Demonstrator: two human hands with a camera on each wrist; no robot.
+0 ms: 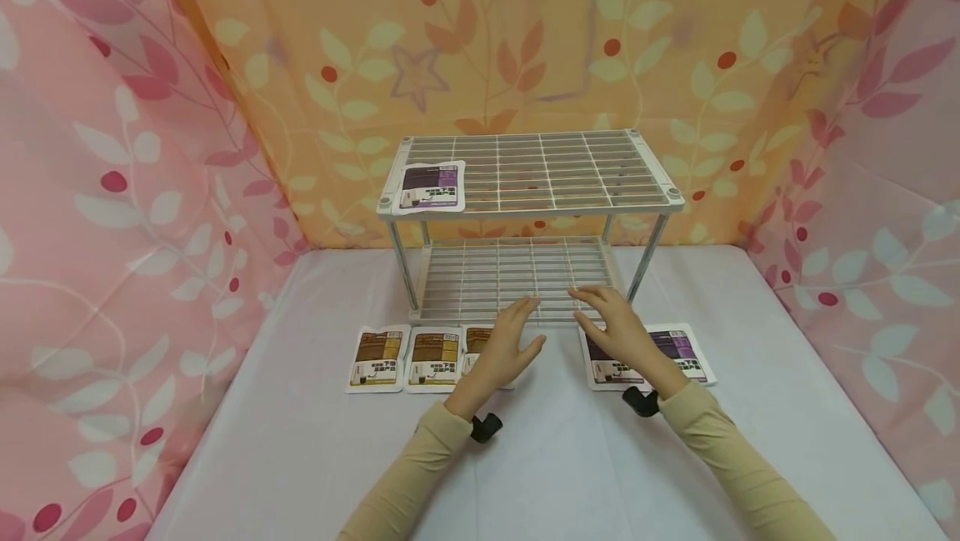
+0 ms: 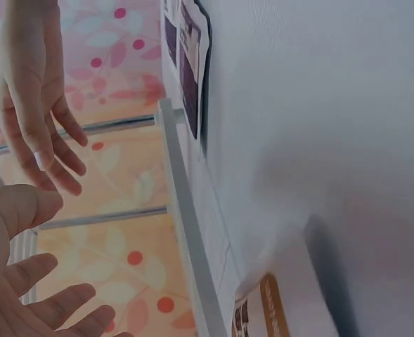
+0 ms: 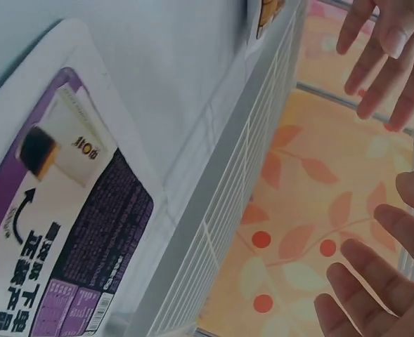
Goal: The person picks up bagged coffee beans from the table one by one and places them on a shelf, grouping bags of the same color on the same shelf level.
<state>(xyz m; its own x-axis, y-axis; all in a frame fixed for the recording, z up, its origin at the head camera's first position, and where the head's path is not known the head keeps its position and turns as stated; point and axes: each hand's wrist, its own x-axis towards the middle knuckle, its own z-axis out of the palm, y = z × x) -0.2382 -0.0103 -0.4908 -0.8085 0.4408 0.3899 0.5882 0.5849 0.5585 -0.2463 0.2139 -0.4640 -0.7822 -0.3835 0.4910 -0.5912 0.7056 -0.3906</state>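
My left hand [image 1: 504, 351] hovers with relaxed fingers, empty, above the right end of a row of flat white packets with brown and yellow labels [image 1: 433, 358]. It partly hides the rightmost one. My right hand [image 1: 618, 333], also holding nothing, is over white packets with purple labels [image 1: 681, 349] and covers part of them. Both palms face one another across a gap in the left wrist view. Just beyond the fingertips stands a white two-tier wire rack [image 1: 532, 212]. One purple-labelled packet [image 1: 429, 187] lies on its top tier, at the front left corner.
The rack's lower tier [image 1: 517, 323] sits low over the white tablecloth [image 1: 555, 474], its front edge just behind the packets. Metal posts [image 1: 647, 257] stand at its corners. Floral curtains [image 1: 495, 41] enclose the back and both sides.
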